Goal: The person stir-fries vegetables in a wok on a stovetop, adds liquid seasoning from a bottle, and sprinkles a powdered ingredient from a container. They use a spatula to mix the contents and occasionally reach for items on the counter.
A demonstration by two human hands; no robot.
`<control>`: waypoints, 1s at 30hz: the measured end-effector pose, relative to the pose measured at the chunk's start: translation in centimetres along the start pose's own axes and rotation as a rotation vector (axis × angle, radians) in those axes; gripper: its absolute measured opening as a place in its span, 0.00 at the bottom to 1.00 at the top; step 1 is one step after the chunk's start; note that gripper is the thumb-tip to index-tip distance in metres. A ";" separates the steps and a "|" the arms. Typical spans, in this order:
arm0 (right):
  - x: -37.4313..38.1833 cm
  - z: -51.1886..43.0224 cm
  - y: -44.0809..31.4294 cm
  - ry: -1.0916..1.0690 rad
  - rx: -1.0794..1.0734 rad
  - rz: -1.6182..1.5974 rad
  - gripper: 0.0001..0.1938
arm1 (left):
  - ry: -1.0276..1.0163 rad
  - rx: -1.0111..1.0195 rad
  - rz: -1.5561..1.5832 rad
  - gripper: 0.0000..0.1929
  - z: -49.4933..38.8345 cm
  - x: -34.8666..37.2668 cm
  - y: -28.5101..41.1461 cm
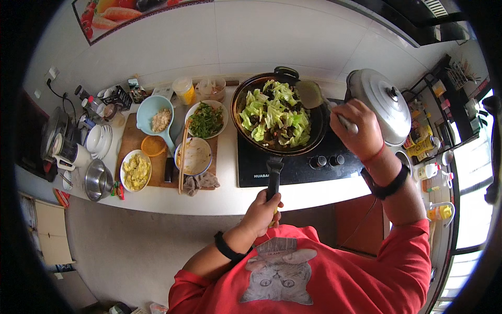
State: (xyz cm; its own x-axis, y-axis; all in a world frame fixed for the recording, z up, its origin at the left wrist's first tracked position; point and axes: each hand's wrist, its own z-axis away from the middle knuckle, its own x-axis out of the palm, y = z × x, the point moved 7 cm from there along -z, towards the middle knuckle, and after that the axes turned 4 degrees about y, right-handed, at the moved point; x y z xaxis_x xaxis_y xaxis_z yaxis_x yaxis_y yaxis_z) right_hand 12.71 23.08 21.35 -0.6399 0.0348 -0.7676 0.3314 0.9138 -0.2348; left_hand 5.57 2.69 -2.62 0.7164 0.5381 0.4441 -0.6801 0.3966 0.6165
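Note:
My left hand (pixel 261 212) grips the black handle (pixel 274 180) of a wok (pixel 318 137) on the black cooktop (pixel 253 167). Torn green leaves (pixel 274 114) lie in the wok over darker food. My right hand (pixel 357 127) holds a spatula (pixel 310 94) by its handle, its blade above the wok's right side. Left of the cooktop, a plate of chopped greens (pixel 206 119) stands behind a used bowl (pixel 196 157), with wooden chopsticks (pixel 183 161) resting across the bowl's left edge. A plate of cooked egg (pixel 135 170) sits at the front of the cutting board (pixel 160 172).
A large metal pot with a domed lid (pixel 382 104) stands right of the wok. A blue strainer (pixel 151 103), an orange bowl (pixel 153 146) and a cloth (pixel 200 183) are on the left, with steel bowls (pixel 96 179) beyond. Bottles (pixel 427 171) line the right side.

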 end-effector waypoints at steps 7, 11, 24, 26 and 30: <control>7.9 -5.4 3.5 -0.149 0.130 0.229 0.10 | -0.015 0.046 0.009 0.27 0.2 0.5 0.3; 7.3 -7.2 10.6 0.140 0.376 -0.045 0.12 | -0.009 0.047 0.021 0.26 0.3 0.2 0.5; 9.9 1.2 14.5 0.111 0.488 -0.809 0.06 | -0.016 0.028 -0.032 0.25 0.6 0.0 1.2; 6.3 1.9 10.2 0.098 0.080 -0.477 0.06 | -0.019 0.026 -0.016 0.25 0.6 -0.1 1.0; 2.5 5.5 3.5 -0.017 -0.337 -0.336 0.12 | -0.030 0.024 0.008 0.23 0.3 -0.1 0.9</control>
State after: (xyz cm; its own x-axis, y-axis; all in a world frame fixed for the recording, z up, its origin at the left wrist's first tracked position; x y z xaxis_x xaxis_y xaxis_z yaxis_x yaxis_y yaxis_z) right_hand 16.04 24.16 15.32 -0.6605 -0.2896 -0.6927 -0.1375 0.9537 -0.2676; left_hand 4.95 2.73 -1.89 0.7159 0.5180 0.4682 -0.6820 0.3747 0.6281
